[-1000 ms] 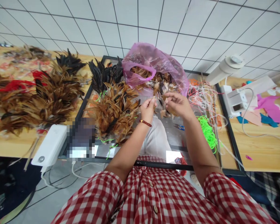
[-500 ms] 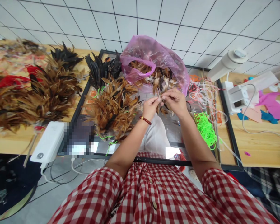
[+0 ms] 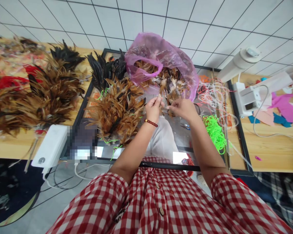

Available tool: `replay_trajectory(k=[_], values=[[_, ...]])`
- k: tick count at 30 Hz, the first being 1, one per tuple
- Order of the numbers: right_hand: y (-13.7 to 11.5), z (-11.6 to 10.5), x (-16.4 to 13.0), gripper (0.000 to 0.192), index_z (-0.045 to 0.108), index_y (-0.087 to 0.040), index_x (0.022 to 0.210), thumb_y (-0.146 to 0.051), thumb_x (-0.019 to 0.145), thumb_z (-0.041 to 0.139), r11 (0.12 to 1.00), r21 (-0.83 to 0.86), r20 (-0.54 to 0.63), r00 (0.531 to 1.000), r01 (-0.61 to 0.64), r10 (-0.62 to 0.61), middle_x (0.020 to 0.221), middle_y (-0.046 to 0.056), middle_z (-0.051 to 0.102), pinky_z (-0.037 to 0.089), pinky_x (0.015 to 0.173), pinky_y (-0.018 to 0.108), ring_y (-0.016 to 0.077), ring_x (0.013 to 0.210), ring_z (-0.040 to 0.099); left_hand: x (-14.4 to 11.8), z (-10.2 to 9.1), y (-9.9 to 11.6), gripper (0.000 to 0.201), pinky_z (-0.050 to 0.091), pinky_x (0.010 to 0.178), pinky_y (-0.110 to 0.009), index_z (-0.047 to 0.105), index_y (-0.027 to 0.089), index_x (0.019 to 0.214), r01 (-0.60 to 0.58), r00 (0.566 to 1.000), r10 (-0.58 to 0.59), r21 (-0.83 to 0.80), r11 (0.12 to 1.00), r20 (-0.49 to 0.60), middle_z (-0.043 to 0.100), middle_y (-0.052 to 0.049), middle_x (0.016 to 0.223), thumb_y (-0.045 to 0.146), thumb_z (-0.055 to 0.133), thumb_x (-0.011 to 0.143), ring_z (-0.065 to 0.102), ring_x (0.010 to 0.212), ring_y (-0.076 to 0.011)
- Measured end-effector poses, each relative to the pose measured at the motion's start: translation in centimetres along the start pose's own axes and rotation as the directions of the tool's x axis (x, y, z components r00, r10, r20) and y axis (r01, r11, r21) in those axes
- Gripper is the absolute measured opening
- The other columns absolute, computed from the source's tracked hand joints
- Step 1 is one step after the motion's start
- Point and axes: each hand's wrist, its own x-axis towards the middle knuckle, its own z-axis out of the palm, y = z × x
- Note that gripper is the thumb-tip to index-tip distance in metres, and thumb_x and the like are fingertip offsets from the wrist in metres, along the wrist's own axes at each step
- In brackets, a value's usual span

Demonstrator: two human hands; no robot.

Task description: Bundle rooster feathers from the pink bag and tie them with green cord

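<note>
My left hand (image 3: 154,109), with a beaded bracelet at the wrist, is closed in a pinch with its fingertips up. A small brownish feather (image 3: 162,110) shows at its fingers, with a pale tip above the thumb. A short gap to the right, my right hand (image 3: 185,109) has thumb and forefinger pressed together; what lies between them, if anything, is too small to make out. Just beyond both hands, loose feathers (image 3: 172,84) spill from a pink plastic bag (image 3: 171,48). On the left lies a heap of brown feather bunches (image 3: 117,113) with green ties.
Bright green cord (image 3: 214,133) and tangled white and orange strings (image 3: 213,94) lie to the right. Black feathers (image 3: 107,70) and more brown bunches (image 3: 53,97) are at the left. A white power bank (image 3: 50,144) sits by the front edge, and a charger (image 3: 250,99) stands at the right.
My hands were touching at the fingertips and have moved apart, the left slightly left with its fingertips turned up. A small blue-handled tool now shows below the right hand.
</note>
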Motion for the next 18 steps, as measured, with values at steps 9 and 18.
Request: replay_trajectory(k=[9, 18], values=[[0.2, -0.5, -0.1, 0.019, 0.072, -0.016, 0.075, -0.033, 0.081, 0.065, 0.918, 0.380, 0.059, 0.987, 0.115, -0.148, 0.064, 0.002, 0.065, 0.036, 0.060, 0.028, 0.0132, 0.059, 0.053, 0.3, -0.3, -0.4, 0.018, 0.048, 0.070, -0.023, 0.073, 0.017, 0.074, -0.018, 1.000, 0.018, 0.013, 1.000, 0.004, 0.060, 0.005, 0.057, 0.031, 0.081, 0.081, 0.057, 0.058, -0.0077], [-1.1, 1.3, 0.1, 0.041, 0.063, -0.019, 0.071, -0.059, 0.077, 0.069, 0.704, 0.690, -0.142, 0.985, 0.167, -0.095, 0.061, -0.001, 0.056, 0.032, 0.055, 0.026, 0.0103, 0.056, 0.041, 0.3, -0.8, -1.4, 0.016, 0.050, 0.081, -0.026, 0.080, 0.021, 0.077, -0.106, 0.992, 0.102, 0.055, 0.993, 0.069, 0.076, 0.002, 0.076, 0.034, 0.086, 0.071, 0.064, 0.074, -0.0114]])
